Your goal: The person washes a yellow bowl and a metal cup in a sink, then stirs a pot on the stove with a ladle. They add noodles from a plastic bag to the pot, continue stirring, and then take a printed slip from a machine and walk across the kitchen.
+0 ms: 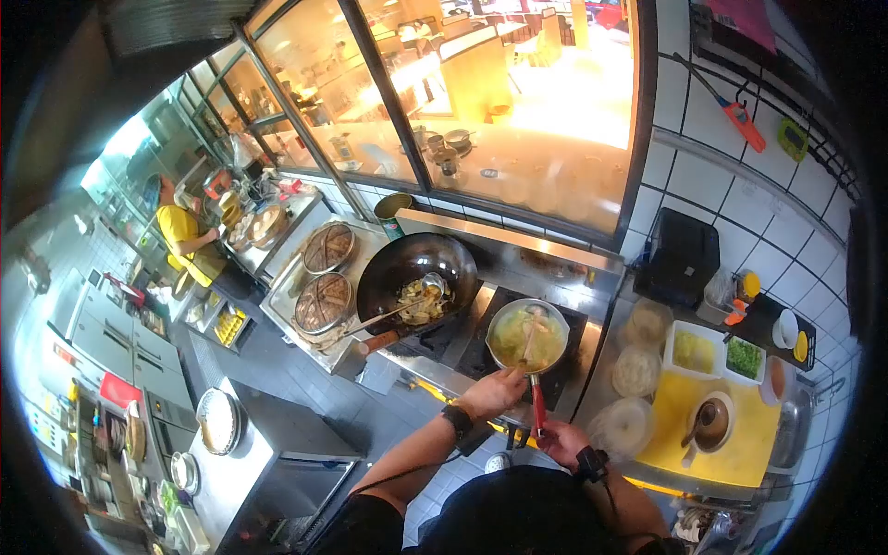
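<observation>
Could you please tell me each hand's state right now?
Left hand: closed, holding a utensil that reaches into the pan.
Right hand: closed on the pan's red handle.

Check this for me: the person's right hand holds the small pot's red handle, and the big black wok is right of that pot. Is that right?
Not quite: the head view shows the big black wok left of the small pot. The right hand does hold its red handle.
</observation>
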Demonstrator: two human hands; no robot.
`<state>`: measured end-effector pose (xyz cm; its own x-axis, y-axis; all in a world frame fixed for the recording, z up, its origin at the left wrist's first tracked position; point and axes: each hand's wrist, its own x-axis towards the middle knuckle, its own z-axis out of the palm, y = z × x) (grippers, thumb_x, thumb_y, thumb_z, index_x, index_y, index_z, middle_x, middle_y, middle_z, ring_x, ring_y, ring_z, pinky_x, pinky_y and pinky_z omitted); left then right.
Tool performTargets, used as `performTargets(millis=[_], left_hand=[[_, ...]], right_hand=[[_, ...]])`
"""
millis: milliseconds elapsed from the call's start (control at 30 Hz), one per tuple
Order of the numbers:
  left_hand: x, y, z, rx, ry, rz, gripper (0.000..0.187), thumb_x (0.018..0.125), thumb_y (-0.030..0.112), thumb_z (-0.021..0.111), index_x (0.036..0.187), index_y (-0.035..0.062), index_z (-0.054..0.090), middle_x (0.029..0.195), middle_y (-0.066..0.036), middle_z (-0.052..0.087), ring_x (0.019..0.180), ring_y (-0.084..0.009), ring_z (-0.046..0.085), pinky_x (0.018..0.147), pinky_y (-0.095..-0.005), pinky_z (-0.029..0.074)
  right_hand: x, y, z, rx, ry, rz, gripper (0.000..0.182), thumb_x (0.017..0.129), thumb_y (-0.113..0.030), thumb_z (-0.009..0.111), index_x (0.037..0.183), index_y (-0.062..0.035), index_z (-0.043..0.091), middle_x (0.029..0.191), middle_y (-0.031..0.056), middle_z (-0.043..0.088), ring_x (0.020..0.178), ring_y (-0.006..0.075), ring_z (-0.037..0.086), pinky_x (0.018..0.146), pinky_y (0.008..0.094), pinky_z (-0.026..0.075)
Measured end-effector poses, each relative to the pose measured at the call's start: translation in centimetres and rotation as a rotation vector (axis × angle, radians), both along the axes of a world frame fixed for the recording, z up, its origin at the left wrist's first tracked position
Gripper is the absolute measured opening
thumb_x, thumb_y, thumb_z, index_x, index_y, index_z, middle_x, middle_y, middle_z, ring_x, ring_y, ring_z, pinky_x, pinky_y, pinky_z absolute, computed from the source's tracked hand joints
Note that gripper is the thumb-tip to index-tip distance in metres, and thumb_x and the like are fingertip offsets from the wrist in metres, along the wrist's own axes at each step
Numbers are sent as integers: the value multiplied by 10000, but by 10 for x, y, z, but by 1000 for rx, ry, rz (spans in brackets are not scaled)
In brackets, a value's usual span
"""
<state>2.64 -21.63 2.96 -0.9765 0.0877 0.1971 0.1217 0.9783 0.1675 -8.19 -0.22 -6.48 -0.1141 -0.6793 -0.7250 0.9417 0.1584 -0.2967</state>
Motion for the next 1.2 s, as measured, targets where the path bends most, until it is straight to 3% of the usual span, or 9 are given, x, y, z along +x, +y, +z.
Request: performTargets(millis=[67, 167, 333, 533, 633, 700, 833, 1000, 1200], left_hand=[[4, 1, -20, 36, 32, 34, 170, 821, 116, 574, 951, 9, 552, 1068, -195, 532, 926, -327, 607, 785, -405, 536], [17, 19, 10, 139, -144, 94, 159, 836, 129, 578, 941, 13, 553, 1037, -197, 541, 879, -342, 612, 754, -432, 536], [21, 27, 56, 208, -60, 67, 184, 844, 106, 626, 972, -6, 556, 968, -155, 551, 771, -313, 622, 669, -409, 548], [-6, 13, -10, 220, 40, 11, 362, 814, 71, 591, 1162, -8, 534, 1082, -178, 538, 940, -327, 618, 778, -391, 544], [1, 19, 6, 211, 58, -20, 318, 831, 75, 565, 1136, -6, 527, 1106, -185, 544, 957, -342, 616, 797, -406, 536], [15, 18, 37, 150, -191, -59, 313, 840, 81, 573, 1137, -8, 532, 1128, -189, 558, 973, -340, 622, 818, -392, 538], [47, 21, 95, 197, -163, -56, 278, 839, 92, 609, 1099, 0, 575, 1062, -182, 593, 939, -327, 632, 753, -403, 553], [36, 15, 47, 273, -251, -26, 254, 836, 92, 610, 1068, -2, 568, 1036, -174, 590, 908, -317, 632, 739, -401, 552], [16, 17, 21, 152, 60, 39, 218, 850, 92, 553, 1044, -7, 538, 1022, -172, 557, 889, -324, 619, 738, -398, 545]], right_hand=[[0, 1, -14, -57, -44, -35, 274, 934, -84, 569, 1197, -8, 569, 983, 132, 635, 903, 258, 622, 798, 338, 523], [-2, 3, -21, -80, -75, -24, 228, 965, -110, 541, 1146, 25, 574, 966, 131, 648, 831, 238, 635, 769, 349, 534], [-1, 3, -29, -100, -5, 2, 215, 959, -95, 548, 1142, 14, 575, 970, 128, 639, 830, 240, 634, 775, 353, 539], [0, 0, -14, -50, -49, -7, 230, 957, -98, 556, 1164, 0, 567, 958, 126, 630, 848, 241, 629, 755, 354, 544], [-4, 2, -16, -88, -29, 5, 226, 956, -97, 558, 1160, -1, 569, 967, 124, 627, 874, 241, 626, 758, 355, 544], [-2, 4, -22, -136, -18, 17, 222, 956, -95, 558, 1156, 0, 570, 972, 123, 625, 886, 241, 624, 762, 356, 543], [-1, 1, -25, -73, -16, 8, 214, 947, -91, 567, 1136, 7, 577, 971, 129, 627, 891, 241, 623, 768, 353, 540], [-1, 2, -35, -90, -35, 14, 208, 935, -95, 582, 1115, 10, 583, 973, 140, 636, 885, 242, 625, 769, 352, 540], [-3, 1, -16, -48, -103, -16, 241, 935, -77, 571, 1153, 27, 562, 990, 151, 653, 884, 250, 636, 772, 356, 542]])
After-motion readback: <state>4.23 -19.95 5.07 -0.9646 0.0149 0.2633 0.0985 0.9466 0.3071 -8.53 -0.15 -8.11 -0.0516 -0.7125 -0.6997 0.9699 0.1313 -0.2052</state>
